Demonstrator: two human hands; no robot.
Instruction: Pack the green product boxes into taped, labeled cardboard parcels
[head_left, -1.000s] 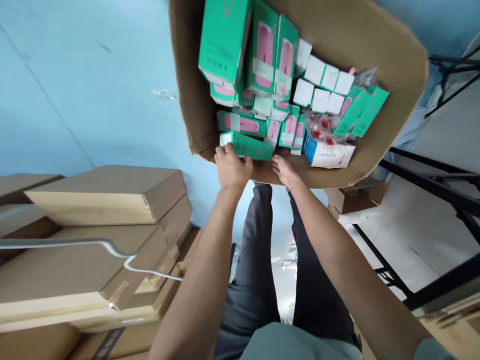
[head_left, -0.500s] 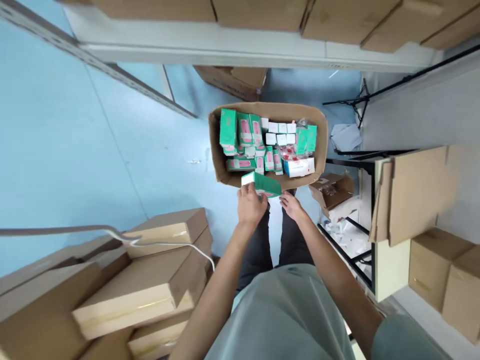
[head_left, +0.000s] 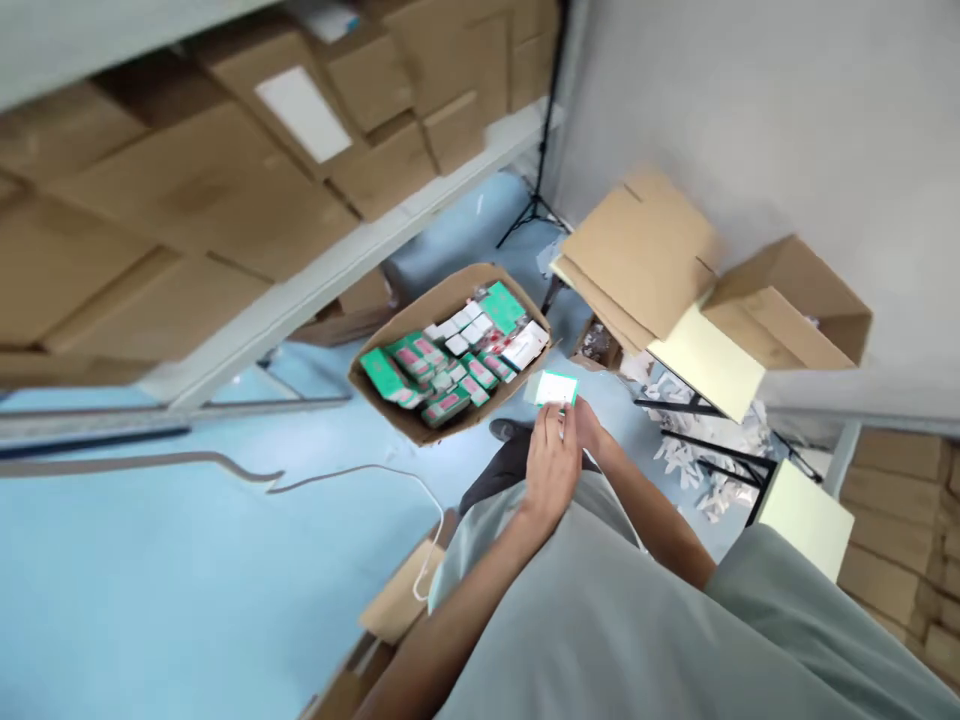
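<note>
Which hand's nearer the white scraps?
Right. The right hand, partly hidden behind the left, is just left of the white scraps in the picture; the left hand, fingers on the small box, is farther left of them.

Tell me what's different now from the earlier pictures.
The green-and-white box has come up out of the carton towards the person, its white face now showing. The left hand still holds it; the right hand is close behind, its grip hidden. The view has swung right. The other boxes remain inside.
</note>
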